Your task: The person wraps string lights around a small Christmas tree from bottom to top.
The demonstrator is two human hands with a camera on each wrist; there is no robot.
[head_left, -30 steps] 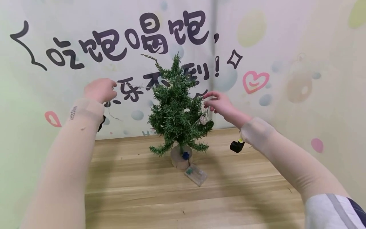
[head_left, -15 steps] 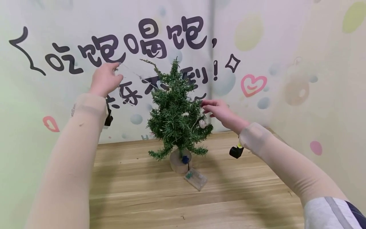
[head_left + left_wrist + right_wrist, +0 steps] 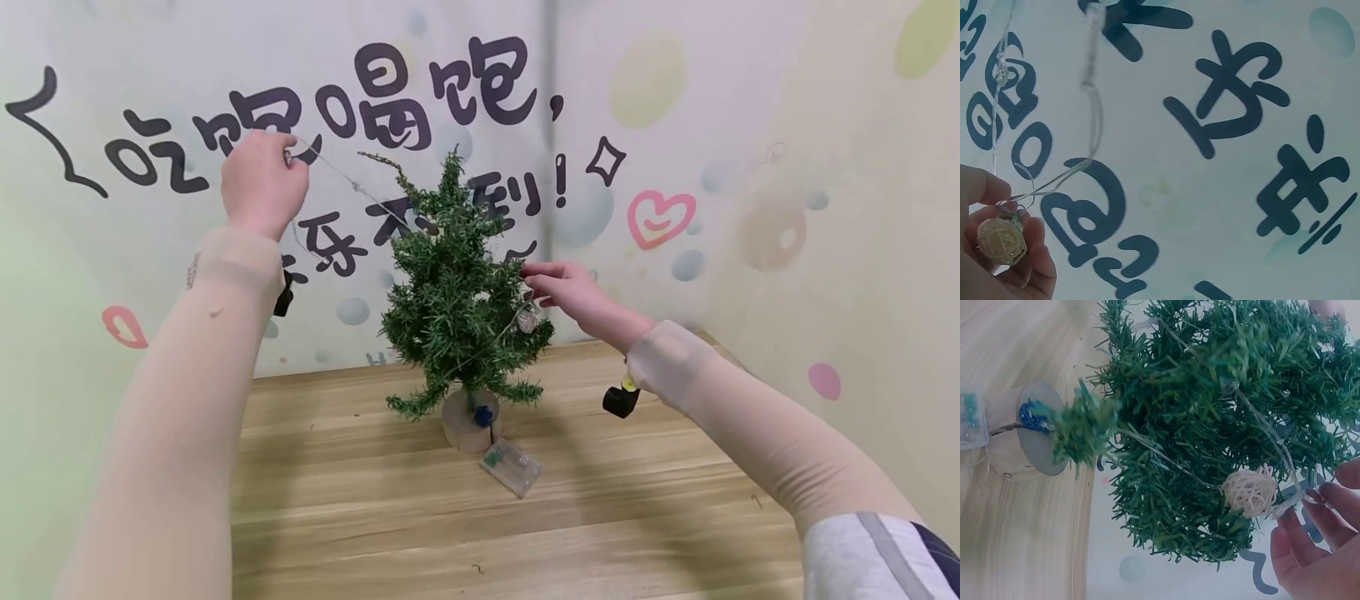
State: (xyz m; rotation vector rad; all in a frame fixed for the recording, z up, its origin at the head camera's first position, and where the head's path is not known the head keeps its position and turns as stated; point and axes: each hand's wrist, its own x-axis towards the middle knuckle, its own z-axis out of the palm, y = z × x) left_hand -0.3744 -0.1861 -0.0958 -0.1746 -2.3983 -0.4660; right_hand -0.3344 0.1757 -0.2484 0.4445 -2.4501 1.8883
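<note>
A small artificial Christmas tree [image 3: 457,292] stands upright on a round wooden base [image 3: 471,421]. String lights [image 3: 1182,467] with thin clear wire wind through its branches. High to the left of the tree, my left hand [image 3: 264,179] pinches the wire, which slopes down to the upper branches. A pale woven ball [image 3: 1001,241] on the string sits against the left fingers. At the tree's right side, my right hand [image 3: 573,292] pinches a loop of the wire with its fingertips beside the branches. Just below those fingers hangs another woven ball [image 3: 1250,491].
A clear battery box [image 3: 512,468] lies on the wooden table [image 3: 375,517] in front of the base. Blue tie [image 3: 482,415] sits by the trunk foot. Behind the tree rises a printed wall [image 3: 637,50] with large dark characters.
My left hand has risen well above its earlier height, drawing the wire up at a steeper slope. The right hand stays by the tree's right side, its fingers slightly closer together.
</note>
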